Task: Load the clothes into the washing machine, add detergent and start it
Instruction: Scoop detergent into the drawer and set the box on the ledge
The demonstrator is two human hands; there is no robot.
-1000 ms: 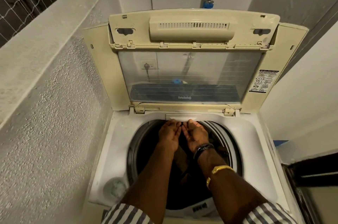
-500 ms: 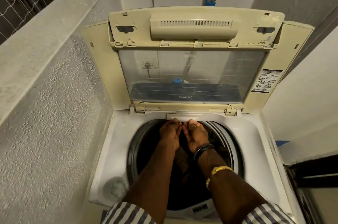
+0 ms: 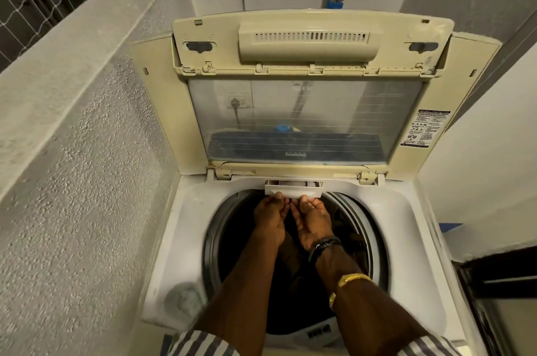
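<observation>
The washing machine (image 3: 406,225) stands with its lid (image 3: 305,111) propped upright against the wall. Both hands reach across the drum (image 3: 374,228) to the back rim. The left hand (image 3: 270,219) and right hand (image 3: 313,222) sit side by side, and the curled fingertips of each grip the lower front lip of the detergent drawer (image 3: 293,188). The drawer juts a little way out of its slot, just under the lid hinge. Dark clothes (image 3: 290,262) seem to lie in the drum below the wrists, but it is too dim there to tell how full the load is. No detergent container shows anywhere.

The step in hand looks like opening the drawer so detergent can go in.

What could go wrong:

1. The drawer hangs directly above the open drum. A pull that is too long or too sharp could bring it off its track and drop it onto the clothes.
2. The 2 hands sit close to the middle of the lip. If 1 pulls harder than the other, the drawer may skew and bind in its slot.
3. Both hands are busy, so 1 must let go to fetch detergent, and the drawer could then slide or sag.
4. The forearms lie under the raised lid, and a knock against its hinge could bring it down on them.
</observation>
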